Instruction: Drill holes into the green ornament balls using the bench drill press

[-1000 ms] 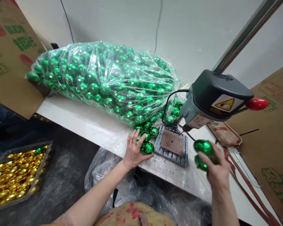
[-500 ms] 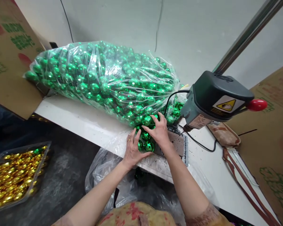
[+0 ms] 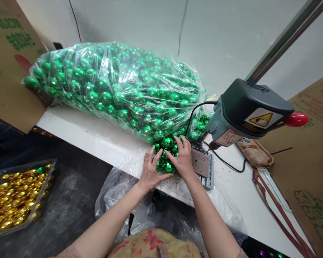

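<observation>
On the white table (image 3: 78, 127), the left hand (image 3: 150, 172), released and splayed, flanks loose green balls (image 3: 169, 167), presumably so none roll off the edge; the right hand (image 3: 183, 159) curves along their other side (whether it grasps one, I cannot tell). Further right, a drill press (image 3: 254, 109) overhangs its speckled base plate (image 3: 211, 170), a pale wall (image 3: 220, 43) rising behind.

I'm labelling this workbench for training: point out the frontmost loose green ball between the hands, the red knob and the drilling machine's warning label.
Green ball (image 3: 169, 167): head view, middle of its faceted surface.
Red knob (image 3: 296, 120): head view, middle of its rounded side.
Warning label (image 3: 262, 119): head view, its yellow triangle.
</observation>
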`<action>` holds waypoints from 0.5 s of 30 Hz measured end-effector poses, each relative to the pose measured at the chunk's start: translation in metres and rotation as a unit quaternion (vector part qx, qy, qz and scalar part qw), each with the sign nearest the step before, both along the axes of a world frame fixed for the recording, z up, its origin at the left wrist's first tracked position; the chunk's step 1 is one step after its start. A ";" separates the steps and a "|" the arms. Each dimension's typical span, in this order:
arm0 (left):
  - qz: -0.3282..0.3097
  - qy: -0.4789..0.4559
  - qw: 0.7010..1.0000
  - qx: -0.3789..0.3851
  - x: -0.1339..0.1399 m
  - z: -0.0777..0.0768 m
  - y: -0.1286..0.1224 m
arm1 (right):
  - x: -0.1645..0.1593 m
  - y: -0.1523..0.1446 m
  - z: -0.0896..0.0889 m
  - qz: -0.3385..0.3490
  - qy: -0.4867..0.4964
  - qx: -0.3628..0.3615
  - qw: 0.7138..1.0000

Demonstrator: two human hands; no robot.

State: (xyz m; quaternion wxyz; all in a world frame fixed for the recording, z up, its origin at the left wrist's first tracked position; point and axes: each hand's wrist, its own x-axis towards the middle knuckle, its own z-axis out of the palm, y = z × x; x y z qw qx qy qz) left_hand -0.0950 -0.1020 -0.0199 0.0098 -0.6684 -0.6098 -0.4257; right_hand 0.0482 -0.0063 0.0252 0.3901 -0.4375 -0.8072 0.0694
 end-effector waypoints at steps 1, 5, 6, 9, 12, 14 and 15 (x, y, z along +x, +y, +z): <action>0.002 0.009 1.000 0.000 0.000 0.000 -0.001 | 0.001 -0.004 -0.002 0.001 -0.001 0.004 1.000; -0.002 0.037 0.999 -0.017 0.001 0.000 -0.003 | 0.009 -0.020 -0.008 -0.004 0.001 0.027 1.000; -0.005 0.042 0.999 -0.020 0.001 0.000 -0.004 | 0.012 -0.025 -0.010 -0.008 0.004 0.036 0.999; -0.006 0.051 0.998 -0.028 0.000 0.001 -0.006 | 0.021 -0.036 -0.012 -0.021 0.021 0.074 0.997; -0.007 0.057 0.998 -0.030 0.000 0.003 -0.008 | 0.036 -0.047 -0.008 -0.024 0.039 0.131 0.990; -0.012 0.061 0.998 -0.026 -0.001 0.005 -0.011 | 0.051 -0.054 -0.001 -0.027 0.055 0.168 0.984; -0.015 0.062 0.998 -0.023 -0.001 0.005 -0.013 | 0.060 -0.057 0.003 -0.030 0.063 0.183 0.981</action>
